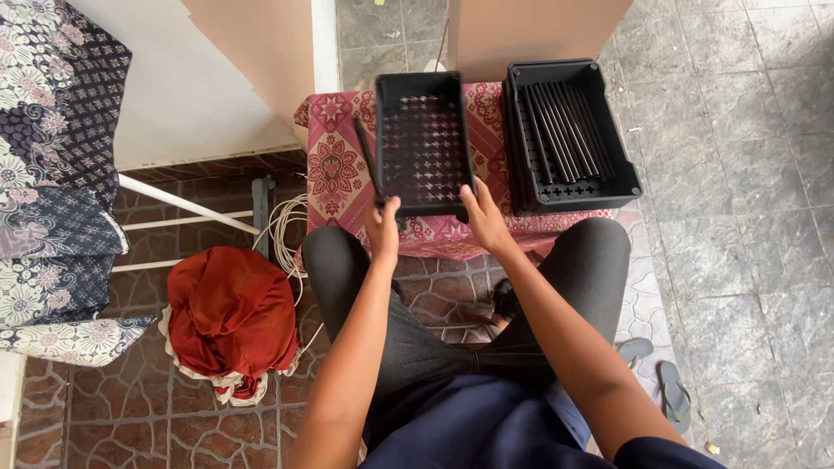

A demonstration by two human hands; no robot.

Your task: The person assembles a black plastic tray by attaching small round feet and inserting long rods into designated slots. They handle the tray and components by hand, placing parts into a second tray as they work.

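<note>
Empty black perforated tray (423, 143) right in front of me, sitting on the small table with the pink patterned cloth (334, 169), its near edge toward my knees. My left hand (383, 227) is on the near-left corner, thumb up on the rim and the other fingers curled underneath where I can't see them, so it looks like a pinch on the edge. My right hand (486, 219) takes the near-right corner the same way, fingers wrapped over the lip. A grip at each corner keeps the tray level and square to me, I'd say.

A thin dark rod (367, 161) lies along the tray's left wall, resting on the cloth just beside it. To the right, touching or nearly touching the first tray, sits a second black tray (575, 187) with a bundle of dark rods (560, 130) laid lengthwise inside, all pointing the same way, neat and easy to grab from.

Further out: a crumpled red cloth (230, 317) heaped on the brick-pattern floor by my left knee, a coil of white cable (285, 230) behind it, patterned fabric (52, 174) hanging over a white rack on the far left, and a pair of grey sandals (660, 373) on the tiles to my right.
</note>
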